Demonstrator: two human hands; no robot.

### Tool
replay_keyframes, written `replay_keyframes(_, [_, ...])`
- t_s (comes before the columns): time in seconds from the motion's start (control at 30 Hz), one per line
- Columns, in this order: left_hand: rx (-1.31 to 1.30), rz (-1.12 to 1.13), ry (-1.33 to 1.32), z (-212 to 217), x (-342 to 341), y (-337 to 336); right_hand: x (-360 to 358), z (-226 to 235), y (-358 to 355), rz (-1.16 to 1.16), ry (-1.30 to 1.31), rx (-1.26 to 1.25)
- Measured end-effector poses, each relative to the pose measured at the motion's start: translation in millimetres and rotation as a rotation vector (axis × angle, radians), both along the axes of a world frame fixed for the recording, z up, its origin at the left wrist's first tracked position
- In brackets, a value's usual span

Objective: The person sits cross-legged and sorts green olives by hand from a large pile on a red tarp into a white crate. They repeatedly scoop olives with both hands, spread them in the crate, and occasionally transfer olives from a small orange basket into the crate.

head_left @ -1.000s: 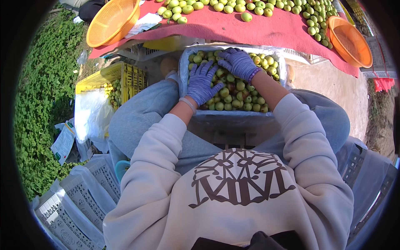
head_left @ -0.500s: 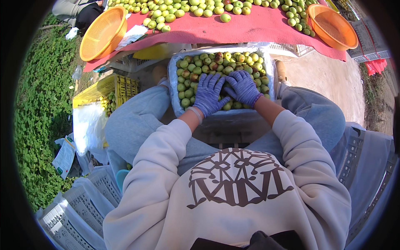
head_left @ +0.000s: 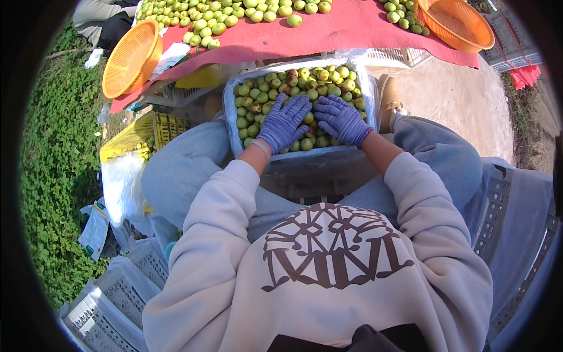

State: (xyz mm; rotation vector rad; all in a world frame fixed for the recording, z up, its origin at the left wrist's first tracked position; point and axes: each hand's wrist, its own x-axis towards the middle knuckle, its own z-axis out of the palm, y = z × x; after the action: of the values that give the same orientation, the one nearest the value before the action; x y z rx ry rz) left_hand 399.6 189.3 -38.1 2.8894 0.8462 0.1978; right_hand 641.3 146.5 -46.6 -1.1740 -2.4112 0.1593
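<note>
A crate lined with pale plastic [head_left: 372, 97] stands between my knees, filled with small round green fruits [head_left: 314, 84] that look like jujubes, some flushed reddish-brown. Both hands wear purple knitted gloves and lie palm down on the fruit. My left hand [head_left: 285, 124] rests left of the middle, its fingers stretched out toward the far side. On the right, my right hand [head_left: 342, 120] lies flat with its fingers angled inward. A narrow gap with fruit showing separates the two hands. The fruit directly under the palms is hidden.
Beyond the crate, a red cloth [head_left: 352, 32] carries many more green fruits [head_left: 220, 17]. Orange baskets sit at its left [head_left: 134, 58] and right [head_left: 458, 24]. A yellow crate [head_left: 167, 126] stands left of my knee. Grey crates [head_left: 108, 305] flank me. Another person's sleeve [head_left: 94, 20] shows far left.
My hands have moved apart, the left one leftward, and more fruit shows between them. The whole view has shifted slightly, so the crate and cloth sit a little higher and further left.
</note>
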Motion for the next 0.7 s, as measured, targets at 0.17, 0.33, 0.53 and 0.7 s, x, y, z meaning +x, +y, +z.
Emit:
replay_keyframes(0.17, [0.094,0.06,0.12,7,-19,9,9,11,12,-0.266,0.277,-0.013])
replay_keyframes(0.33, [0.098,0.202,0.124,6,-28,1,17,20,2,-0.494,0.237,-0.024])
replay_keyframes(0.53, [-0.004,0.316,-0.015,-1,-44,0,-2,9,-24,-0.356,-0.013,-0.03])
replay_keyframes(0.7, [-0.035,0.426,-0.131,-12,-48,-14,-4,7,-12,-0.37,-0.125,-0.076])
